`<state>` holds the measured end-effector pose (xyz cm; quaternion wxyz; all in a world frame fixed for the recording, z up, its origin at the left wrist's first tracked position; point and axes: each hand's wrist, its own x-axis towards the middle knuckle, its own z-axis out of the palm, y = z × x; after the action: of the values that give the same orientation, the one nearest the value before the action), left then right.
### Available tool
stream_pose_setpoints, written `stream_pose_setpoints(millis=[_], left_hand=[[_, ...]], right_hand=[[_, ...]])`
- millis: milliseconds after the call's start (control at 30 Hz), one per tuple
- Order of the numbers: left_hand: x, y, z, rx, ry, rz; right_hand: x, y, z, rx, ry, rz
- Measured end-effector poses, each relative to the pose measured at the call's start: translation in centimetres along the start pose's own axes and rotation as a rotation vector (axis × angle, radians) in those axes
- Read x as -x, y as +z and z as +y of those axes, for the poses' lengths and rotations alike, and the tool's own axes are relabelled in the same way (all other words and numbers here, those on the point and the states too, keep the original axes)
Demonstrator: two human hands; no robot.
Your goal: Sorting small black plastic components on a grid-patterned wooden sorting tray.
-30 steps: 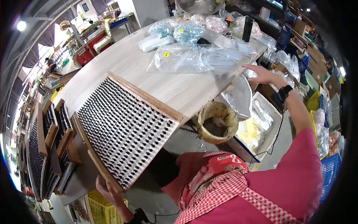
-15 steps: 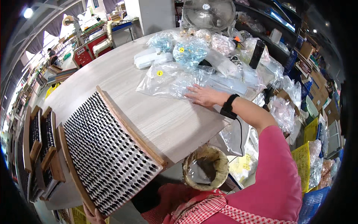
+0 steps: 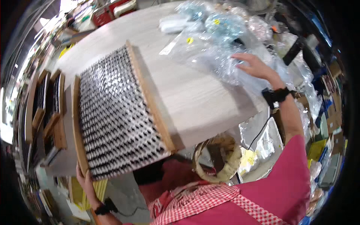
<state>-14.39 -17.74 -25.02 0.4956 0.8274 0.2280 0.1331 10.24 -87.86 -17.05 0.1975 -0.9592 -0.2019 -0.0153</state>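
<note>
The wooden-railed tray (image 3: 116, 123), set with rows of small black pieces, lies on the pale surface (image 3: 202, 101) at nine o'clock of the view, its near edge appearing to reach or overhang the surface's rim; the person's left grip (image 3: 86, 183), at eight o'clock, pinches the near end of the tray's left rail between thumb and fingers; the right grip (image 3: 257, 69), at two o'clock, is loosely spread over the clear plastic bags (image 3: 215, 62) and holds nothing that can be seen; whether its fingertips touch the film is too blurred to tell.

The chief risk seems to be at the tray's six o'clock side; a downward push on that one held corner could tip or twist the tray, since no hand steadies its far end; the black pieces, if loose, could then slide off, though whether they are fixed cannot be told; a pull toward nine o'clock could knock the left rail into the railed frames (image 3: 60, 131) beyond it; the bags look thin and slippery, so a hasty sweep of the right grip could drag several together; the dark cord (image 3: 258, 133) below the right wrist, near four o'clock, could snag on the surface's edge if the arm swings.
</note>
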Motion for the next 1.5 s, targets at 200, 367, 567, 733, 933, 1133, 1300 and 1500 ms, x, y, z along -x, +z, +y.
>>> stream_pose_setpoints(millis=[200,367,567,733,933,1133,1300,1500], left_hand=[[-0.7,0.3,-1.7,0.064,0.157,0.059],[0.7,-0.6,-2.8,0.063,0.151,0.124],[1.0,0.3,-3.4,0.104,0.17,0.121],[1.7,1.9,-4.1,0.101,0.307,0.285],[9.3,4.4,-5.7,0.264,0.279,0.64],[15.2,10.4,-10.1,0.179,0.296,0.264],[13.6,12.2,-9.1,0.067,0.383,0.026],[12.5,12.2,-9.5,-0.052,0.47,-0.048]], right_hand=[[6.9,-1.3,-8.8,-0.067,0.043,-0.053],[13.8,1.7,-20.4,-0.255,-0.088,-0.191],[13.0,8.9,-27.0,-0.176,-0.254,0.126],[9.0,13.7,-29.7,0.14,-0.404,0.219],[7.1,16.2,-30.8,0.256,-0.344,0.216],[5.5,17.0,-31.4,0.356,-0.389,0.254],[5.3,17.5,-30.9,0.355,-0.389,0.239],[5.0,17.5,-31.4,0.376,-0.428,0.191]])
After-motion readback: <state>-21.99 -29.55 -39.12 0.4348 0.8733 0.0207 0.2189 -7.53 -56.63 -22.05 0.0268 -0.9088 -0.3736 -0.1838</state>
